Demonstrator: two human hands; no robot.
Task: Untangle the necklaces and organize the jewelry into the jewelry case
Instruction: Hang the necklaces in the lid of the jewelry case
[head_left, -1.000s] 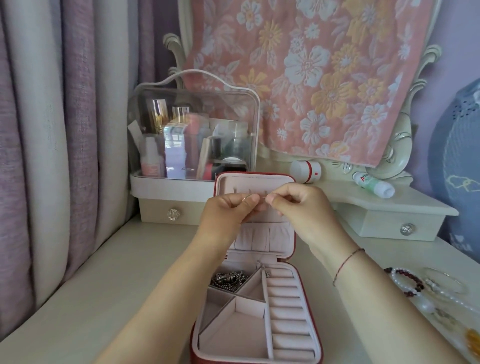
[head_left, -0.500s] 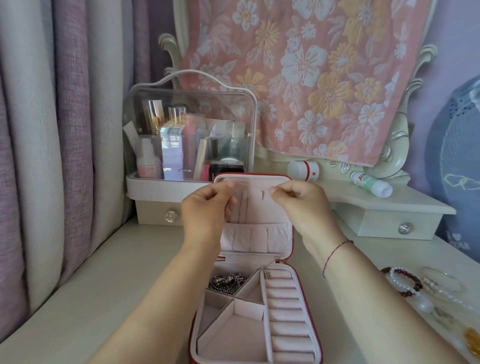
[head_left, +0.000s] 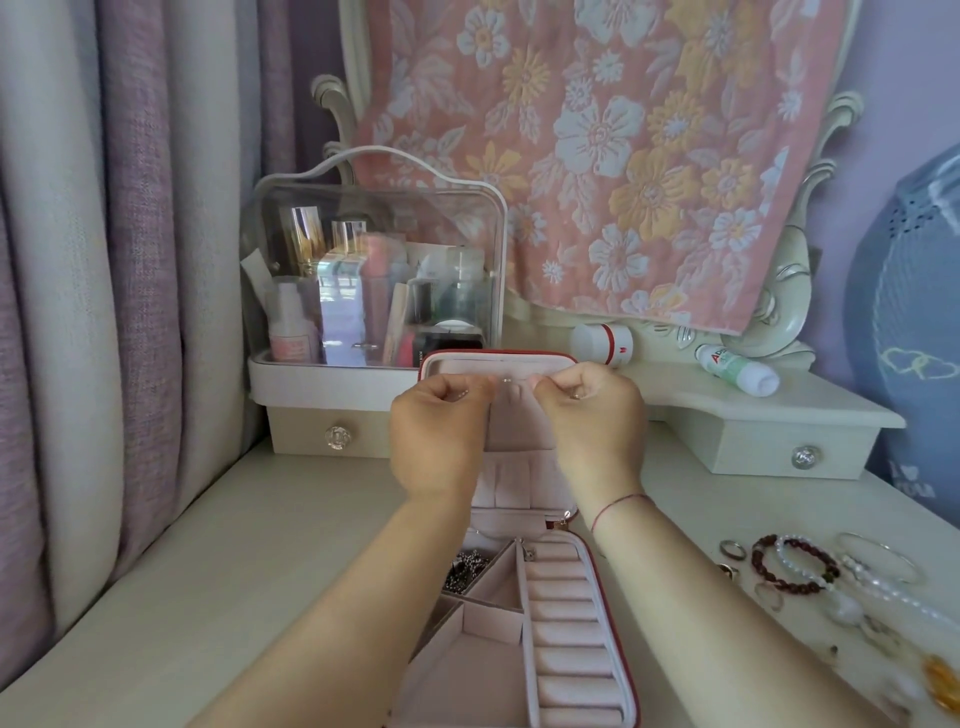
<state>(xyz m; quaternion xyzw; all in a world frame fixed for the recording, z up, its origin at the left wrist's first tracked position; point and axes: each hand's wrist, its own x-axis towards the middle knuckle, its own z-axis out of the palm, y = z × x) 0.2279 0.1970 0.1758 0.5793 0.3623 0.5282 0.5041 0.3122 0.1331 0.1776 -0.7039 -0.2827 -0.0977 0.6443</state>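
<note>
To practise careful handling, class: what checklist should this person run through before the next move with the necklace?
1. Case lid stands open: ok.
2. Left hand and right hand both pinch the necklace: ok.
3. Necklace free of knots: cannot tell, too thin.
4. Necklace caught on a lid hook: cannot tell.
5. Bracelets stowed: not ok, lying on the table.

Bedroom, dressing table (head_left: 208, 545), curtains (head_left: 104, 260), cosmetics organizer (head_left: 374, 270)
</note>
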